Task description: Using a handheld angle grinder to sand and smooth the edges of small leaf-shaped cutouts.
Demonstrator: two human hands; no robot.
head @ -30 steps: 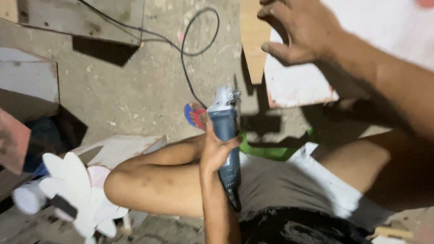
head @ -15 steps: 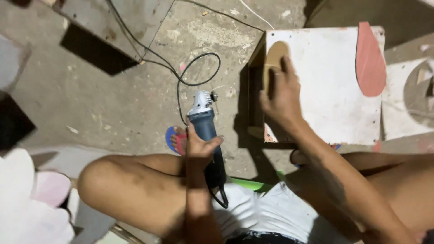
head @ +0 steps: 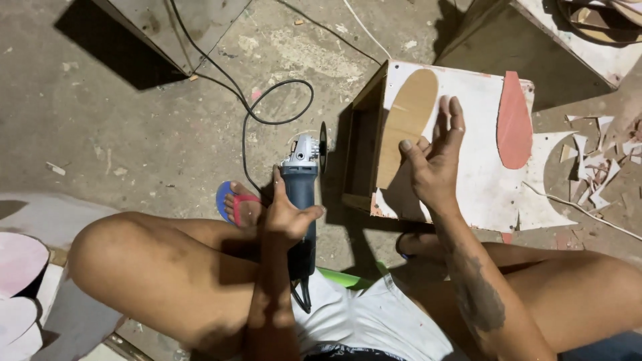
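Lying flat on the white box top (head: 468,174), the tan oval wooden cutout (head: 406,127) runs its long axis away from the person, just left of and partly under the right hand (head: 433,164), whose fingers (head: 455,117) are spread and raised, thumb near the cutout's edge. The left hand (head: 286,214) is farther off, its fingers wrapped around the body of the blue angle grinder (head: 301,200), which points its disc (head: 324,146) forward toward the box's open side, cord (head: 267,113) looping beyond on the concrete floor (head: 134,134).

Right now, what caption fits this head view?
Left hand grips angle grinder; right hand hovers open above white box.
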